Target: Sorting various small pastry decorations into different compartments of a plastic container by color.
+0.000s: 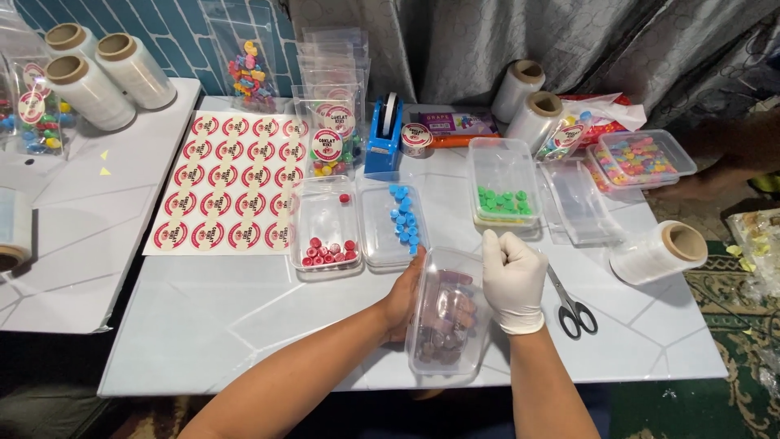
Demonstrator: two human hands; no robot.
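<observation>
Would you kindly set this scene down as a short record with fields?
Left hand: bare, holds a clear plastic container tilted above the table
Right hand: white glove, closed in a fist at the container's upper right edge
Container contents: dark pieces at its lower end
Trays: red pieces, blue pieces, green pieces, each in its own clear tray
Beside right hand: scissors, film roll
Far left: sticker sheet

Bright, even overhead light; mild glare on the white desk (244, 317); soft short shadows; dim lower corners; slight wide-angle bending at edges; mostly sharp focus.
</observation>
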